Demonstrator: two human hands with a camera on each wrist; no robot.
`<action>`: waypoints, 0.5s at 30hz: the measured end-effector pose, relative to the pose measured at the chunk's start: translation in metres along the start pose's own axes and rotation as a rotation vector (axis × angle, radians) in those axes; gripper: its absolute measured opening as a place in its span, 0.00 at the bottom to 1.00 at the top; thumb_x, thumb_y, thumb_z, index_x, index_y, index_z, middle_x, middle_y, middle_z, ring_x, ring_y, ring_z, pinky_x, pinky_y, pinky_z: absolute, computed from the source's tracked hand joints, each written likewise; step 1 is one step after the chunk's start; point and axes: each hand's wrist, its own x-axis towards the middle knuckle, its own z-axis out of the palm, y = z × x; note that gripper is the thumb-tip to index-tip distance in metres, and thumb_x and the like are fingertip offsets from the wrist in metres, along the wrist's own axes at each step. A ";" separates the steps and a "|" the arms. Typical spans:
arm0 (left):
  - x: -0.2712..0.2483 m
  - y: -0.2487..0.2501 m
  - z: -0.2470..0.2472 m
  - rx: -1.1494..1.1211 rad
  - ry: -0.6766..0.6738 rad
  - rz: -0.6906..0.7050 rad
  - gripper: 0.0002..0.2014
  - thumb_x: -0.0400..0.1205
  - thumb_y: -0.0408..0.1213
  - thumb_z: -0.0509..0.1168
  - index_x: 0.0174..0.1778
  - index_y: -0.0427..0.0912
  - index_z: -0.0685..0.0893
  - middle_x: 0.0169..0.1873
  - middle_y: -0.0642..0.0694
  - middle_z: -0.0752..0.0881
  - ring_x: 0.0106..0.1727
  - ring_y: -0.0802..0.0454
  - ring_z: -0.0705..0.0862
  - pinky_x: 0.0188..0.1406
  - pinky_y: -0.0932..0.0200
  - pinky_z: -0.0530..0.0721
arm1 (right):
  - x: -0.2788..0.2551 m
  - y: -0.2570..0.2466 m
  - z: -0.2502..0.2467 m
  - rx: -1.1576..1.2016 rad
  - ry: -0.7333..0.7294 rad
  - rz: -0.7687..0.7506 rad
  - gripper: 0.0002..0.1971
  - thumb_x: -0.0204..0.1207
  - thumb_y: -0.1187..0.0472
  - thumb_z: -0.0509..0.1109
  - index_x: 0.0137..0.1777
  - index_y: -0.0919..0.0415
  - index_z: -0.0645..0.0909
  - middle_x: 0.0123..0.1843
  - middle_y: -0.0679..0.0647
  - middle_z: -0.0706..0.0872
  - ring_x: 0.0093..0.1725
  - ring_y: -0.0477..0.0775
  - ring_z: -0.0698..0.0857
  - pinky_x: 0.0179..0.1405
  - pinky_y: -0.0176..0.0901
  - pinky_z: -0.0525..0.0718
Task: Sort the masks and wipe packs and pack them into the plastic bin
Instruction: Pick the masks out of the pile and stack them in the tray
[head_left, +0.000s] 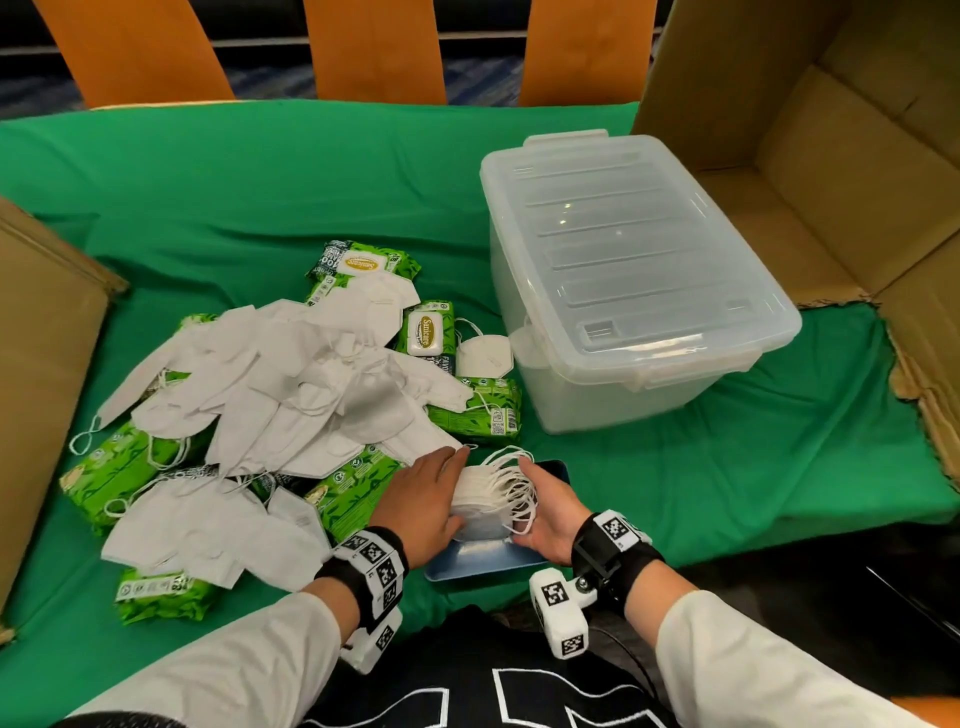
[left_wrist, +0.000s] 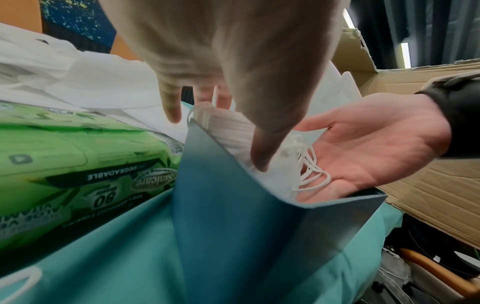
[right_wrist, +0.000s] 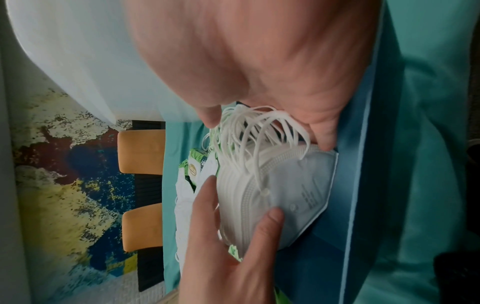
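2 hands: left hand (head_left: 434, 496) grips mask stack (head_left: 480, 501), right hand (head_left: 545, 512) open beside it, blue tray (head_left: 483, 561) under

One plastic bin (head_left: 623, 270), two hands (head_left: 431, 493) — wipe packs (head_left: 363, 262) partly buried.

Mask stack (head_left: 480, 499): white folded masks, ear loops fanned to 3 o'clock, standing on edge in a blue tray (head_left: 483, 564) at 6 o'clock. Loose masks (head_left: 291, 384): white, heaped at 9 o'clock over green wipe packs (head_left: 111, 470). Bin (head_left: 623, 275): clear plastic, lid on, at 1 o'clock. One mask (head_left: 484, 355) lies beside its left wall.
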 end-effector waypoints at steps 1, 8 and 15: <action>0.001 0.001 0.002 -0.011 -0.005 -0.001 0.46 0.81 0.54 0.67 0.90 0.46 0.51 0.85 0.42 0.64 0.82 0.42 0.68 0.78 0.44 0.73 | 0.000 0.000 0.001 0.006 -0.003 -0.014 0.26 0.89 0.44 0.61 0.72 0.65 0.82 0.64 0.66 0.90 0.61 0.67 0.91 0.51 0.60 0.91; -0.001 0.003 0.009 -0.032 0.046 0.014 0.41 0.87 0.56 0.59 0.90 0.44 0.48 0.83 0.40 0.66 0.81 0.40 0.68 0.79 0.42 0.71 | -0.004 -0.003 0.000 -0.135 0.025 0.027 0.28 0.85 0.36 0.61 0.72 0.56 0.83 0.63 0.58 0.92 0.64 0.62 0.90 0.74 0.60 0.79; -0.005 -0.002 0.005 -0.092 0.079 0.009 0.42 0.84 0.57 0.61 0.90 0.46 0.52 0.81 0.42 0.68 0.80 0.41 0.68 0.79 0.43 0.71 | -0.031 -0.017 -0.003 -0.185 0.091 -0.055 0.26 0.85 0.40 0.65 0.71 0.59 0.83 0.62 0.56 0.92 0.62 0.58 0.90 0.48 0.50 0.85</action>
